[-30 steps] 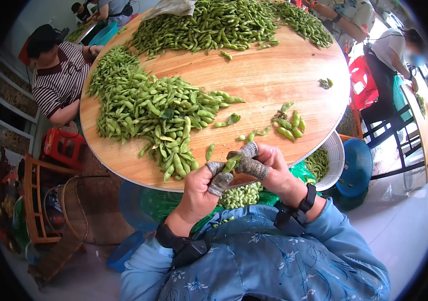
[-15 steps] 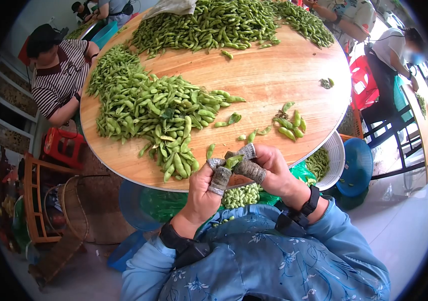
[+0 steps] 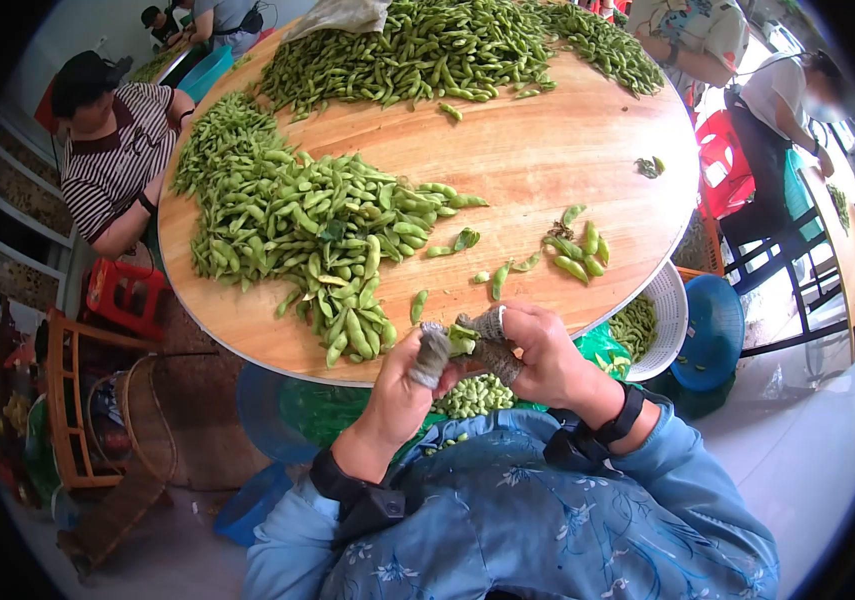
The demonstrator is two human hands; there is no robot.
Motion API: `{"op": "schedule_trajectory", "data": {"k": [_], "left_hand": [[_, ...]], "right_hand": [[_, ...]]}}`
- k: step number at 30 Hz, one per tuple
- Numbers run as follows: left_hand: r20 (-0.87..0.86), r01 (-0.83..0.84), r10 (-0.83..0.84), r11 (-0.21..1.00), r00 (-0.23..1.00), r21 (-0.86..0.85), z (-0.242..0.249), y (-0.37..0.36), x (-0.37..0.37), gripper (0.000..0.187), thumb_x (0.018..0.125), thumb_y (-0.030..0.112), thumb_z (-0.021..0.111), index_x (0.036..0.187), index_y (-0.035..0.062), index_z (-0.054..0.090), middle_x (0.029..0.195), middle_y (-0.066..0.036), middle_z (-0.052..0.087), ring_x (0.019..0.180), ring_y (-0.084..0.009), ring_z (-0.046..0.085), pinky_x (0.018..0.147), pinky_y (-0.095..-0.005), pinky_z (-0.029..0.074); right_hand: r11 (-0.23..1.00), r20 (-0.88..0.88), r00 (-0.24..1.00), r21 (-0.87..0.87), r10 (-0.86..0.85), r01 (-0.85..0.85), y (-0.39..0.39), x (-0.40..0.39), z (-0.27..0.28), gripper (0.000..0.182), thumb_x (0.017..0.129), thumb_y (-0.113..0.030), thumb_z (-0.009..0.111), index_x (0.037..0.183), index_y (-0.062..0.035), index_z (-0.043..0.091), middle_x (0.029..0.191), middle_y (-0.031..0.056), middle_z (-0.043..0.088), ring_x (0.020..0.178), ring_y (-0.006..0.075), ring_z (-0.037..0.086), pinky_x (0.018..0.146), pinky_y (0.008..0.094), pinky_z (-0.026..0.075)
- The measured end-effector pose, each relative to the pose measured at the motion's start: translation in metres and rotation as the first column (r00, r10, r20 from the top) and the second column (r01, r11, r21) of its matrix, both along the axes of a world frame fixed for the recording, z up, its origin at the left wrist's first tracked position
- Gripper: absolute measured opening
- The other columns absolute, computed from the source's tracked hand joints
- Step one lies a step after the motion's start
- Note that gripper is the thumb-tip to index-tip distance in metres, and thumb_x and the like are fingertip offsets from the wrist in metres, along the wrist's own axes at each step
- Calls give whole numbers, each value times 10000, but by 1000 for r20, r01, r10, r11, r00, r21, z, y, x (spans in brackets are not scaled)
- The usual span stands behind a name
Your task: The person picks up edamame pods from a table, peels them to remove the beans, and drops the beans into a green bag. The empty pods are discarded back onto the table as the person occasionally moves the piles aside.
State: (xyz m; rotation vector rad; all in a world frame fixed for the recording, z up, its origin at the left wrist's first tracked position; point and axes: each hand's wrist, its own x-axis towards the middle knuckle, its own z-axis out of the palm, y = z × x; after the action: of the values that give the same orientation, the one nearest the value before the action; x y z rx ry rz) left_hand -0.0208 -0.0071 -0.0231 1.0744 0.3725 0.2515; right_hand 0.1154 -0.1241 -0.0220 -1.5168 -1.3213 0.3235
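Between both hands, just off the table's near edge, is a green pod (image 3: 463, 340). My left hand (image 3: 406, 380) pinches its left side, and my right hand (image 3: 537, 355) grips the right side. Grey wraps cover several fingertips on both hands. Shelled green beans (image 3: 475, 397) lie below the hands. On the round wooden table (image 3: 507, 150), a big heap of pods (image 3: 317, 215) spreads to the left, and a few loose pods (image 3: 577, 250) sit to the right.
Another pod heap (image 3: 417, 55) covers the table's far side. A white basket (image 3: 676, 320) and a blue basin (image 3: 710, 325) stand at the right. A red stool (image 3: 127, 295) is at the left. A person in a striped shirt (image 3: 127, 150) sits at the left edge; others are farther back.
Both hands have moved slightly down and closer together around the pod, which shows more pale green now. The striped-shirt person's arm has shifted.
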Motion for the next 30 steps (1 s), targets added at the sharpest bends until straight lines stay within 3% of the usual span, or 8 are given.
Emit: {"op": "schedule_trajectory", "data": {"k": [3, 5, 7, 10, 12, 19, 22, 30], "left_hand": [[-36, 26, -17, 968, 999, 250, 6, -7, 5, 101, 890, 121, 512, 883, 22, 529, 744, 7, 528, 627, -35, 450, 544, -181, 364], [-61, 81, -67, 957, 996, 279, 11, -1, 0, 86, 864, 90, 548, 866, 9, 520, 738, 0, 540, 632, -34, 475, 545, -187, 388], [-163, 177, -143, 960, 976, 219, 12, 0, -3, 197, 867, 205, 565, 916, 17, 529, 671, -20, 550, 554, -47, 476, 479, -175, 359], [-159, 146, -126, 981, 979, 124, 10, -1, -5, 169, 869, 191, 546, 900, 25, 532, 650, -13, 541, 511, -49, 461, 445, -176, 342], [-142, 132, -120, 988, 983, 77, 11, -1, -4, 175, 871, 202, 533, 906, 31, 526, 655, -12, 534, 517, -49, 461, 442, -174, 335], [-189, 64, -95, 984, 977, -164, 8, -1, -2, 170, 870, 172, 451, 974, 44, 492, 709, -18, 502, 534, -61, 451, 422, -176, 308], [-203, 47, -87, 980, 975, -194, 9, 0, 1, 153, 849, 87, 406, 964, 45, 497, 714, -23, 505, 523, -65, 443, 423, -178, 310], [-210, 77, -106, 987, 972, -142, 8, -2, 2, 184, 830, 36, 392, 953, 50, 527, 740, 7, 528, 537, -33, 432, 442, -160, 307]], "right_hand": [[997, 60, 998, -74, 23, -19, -6, -4, 6, 191, 688, -53, 639, 690, 0, 455, 639, 179, 484, 607, 379, 491, 532, 400, 395], [996, -8, 998, -62, 59, -59, -7, -3, 5, 174, 671, -36, 629, 697, 3, 461, 632, 176, 477, 603, 379, 490, 534, 404, 396], [994, -76, 993, -50, 93, -97, -8, -3, 5, 161, 654, -20, 619, 704, 6, 468, 626, 173, 471, 599, 380, 488, 536, 407, 396], [988, -52, 991, -78, 126, -130, -9, -2, 7, 169, 601, 1, 608, 716, 4, 484, 654, 163, 470, 631, 364, 495, 552, 405, 405], [991, 231, 964, -46, 131, -124, -7, -2, 12, 211, 546, -8, 614, 724, -7, 502, 693, 138, 483, 673, 334, 508, 569, 395, 426], [988, 443, 886, -3, 139, -154, -7, 1, 17, 240, 520, -32, 624, 736, -13, 522, 736, 99, 505, 711, 296, 520, 580, 367, 451], [989, 429, 892, -9, 139, -150, -4, -2, 17, 233, 533, -13, 622, 745, -15, 525, 723, 108, 504, 698, 303, 520, 567, 370, 449], [995, -96, 995, -92, 16, -25, -6, -10, 4, 120, 637, 13, 620, 693, 3, 514, 622, 156, 482, 591, 359, 496, 530, 389, 408]]}}
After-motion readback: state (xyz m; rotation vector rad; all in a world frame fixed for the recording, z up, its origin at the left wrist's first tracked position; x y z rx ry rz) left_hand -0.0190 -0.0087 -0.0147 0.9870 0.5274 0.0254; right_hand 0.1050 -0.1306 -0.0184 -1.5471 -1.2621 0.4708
